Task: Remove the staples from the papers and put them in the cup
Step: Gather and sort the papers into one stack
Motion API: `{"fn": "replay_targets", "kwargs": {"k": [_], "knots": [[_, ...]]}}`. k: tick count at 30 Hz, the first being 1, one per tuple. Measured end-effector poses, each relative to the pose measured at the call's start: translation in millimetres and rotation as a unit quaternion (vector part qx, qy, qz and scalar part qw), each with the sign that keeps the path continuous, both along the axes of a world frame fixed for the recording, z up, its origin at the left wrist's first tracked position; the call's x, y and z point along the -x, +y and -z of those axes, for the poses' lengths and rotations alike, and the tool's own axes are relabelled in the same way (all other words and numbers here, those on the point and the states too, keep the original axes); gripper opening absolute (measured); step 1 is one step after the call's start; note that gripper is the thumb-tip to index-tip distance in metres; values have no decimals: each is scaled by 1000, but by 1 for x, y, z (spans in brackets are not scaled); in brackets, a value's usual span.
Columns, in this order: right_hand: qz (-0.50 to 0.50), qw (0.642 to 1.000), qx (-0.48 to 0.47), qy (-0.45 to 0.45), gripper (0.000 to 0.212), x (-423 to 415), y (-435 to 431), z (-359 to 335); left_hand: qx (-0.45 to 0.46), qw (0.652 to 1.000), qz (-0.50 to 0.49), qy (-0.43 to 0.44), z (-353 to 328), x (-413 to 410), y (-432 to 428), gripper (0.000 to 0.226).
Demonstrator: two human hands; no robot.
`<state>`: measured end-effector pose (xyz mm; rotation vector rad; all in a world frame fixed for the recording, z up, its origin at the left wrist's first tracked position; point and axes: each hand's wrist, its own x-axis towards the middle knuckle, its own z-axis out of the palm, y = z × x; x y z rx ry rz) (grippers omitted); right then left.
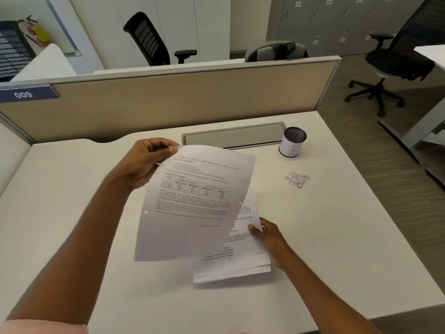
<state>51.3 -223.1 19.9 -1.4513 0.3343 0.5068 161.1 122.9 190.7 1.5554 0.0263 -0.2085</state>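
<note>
My left hand (144, 162) pinches the top corner of a printed sheet (192, 203) and holds it lifted above the white desk (72, 213). Below it a stack of printed papers (238, 261) lies flat on the desk. My right hand (269, 239) grips the stack's right edge, thumb on top. A mesh cup (292, 142) with a white label stands at the back right of the desk. In front of the cup lies a small heap of removed staples (297, 179).
A beige partition (180, 102) closes off the desk's far side, with a grey cable flap (231, 136) just before it. The desk's right edge drops to carpet, where a black office chair (395, 61) stands. More chairs and lockers stand behind.
</note>
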Motion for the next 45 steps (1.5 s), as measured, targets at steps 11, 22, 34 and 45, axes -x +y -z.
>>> {"fn": "replay_targets", "kwargs": {"k": [11,22,34,45], "knots": [[-57,997,-51,-4,28,14,1,-10,-134,982,-122,52,108,-10,-12,6],[-47,998,-45,19,31,25,3,-6,-185,950,-237,82,156,18,-25,43],[-43,995,-58,67,47,21,12,-22,200,953,-76,216,169,102,-58,36],[-2,994,6,-111,24,-5,22,-44,114,989,-70,59,96,99,-67,31]]}}
